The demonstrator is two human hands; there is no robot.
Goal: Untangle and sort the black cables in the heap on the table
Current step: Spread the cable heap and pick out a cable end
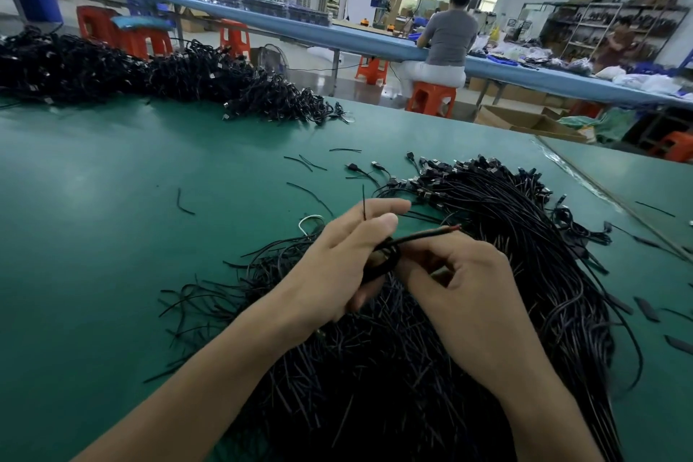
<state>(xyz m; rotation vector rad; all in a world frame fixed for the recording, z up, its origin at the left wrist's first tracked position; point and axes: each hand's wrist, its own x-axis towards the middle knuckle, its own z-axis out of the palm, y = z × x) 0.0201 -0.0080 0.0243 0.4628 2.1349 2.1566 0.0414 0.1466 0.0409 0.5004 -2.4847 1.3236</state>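
A big heap of black cables (506,236) covers the green table (112,199) in front of me, with plug ends fanned out at its far side. Above the heap, my left hand (337,259) grips a small coil of black cable (386,259) whose bare end (446,229) sticks out to the right. A thin black tie (363,204) pokes up between the left fingers. My right hand (465,274) has its fingers curled at the coil's right side, pinching the coiled cable.
A second large pile of black cables (168,75) lies at the table's far left. Loose black ties (311,195) and a white loop (309,221) lie scattered mid-table. Orange stools, a long blue bench and a seated person (446,41) are beyond the far edge.
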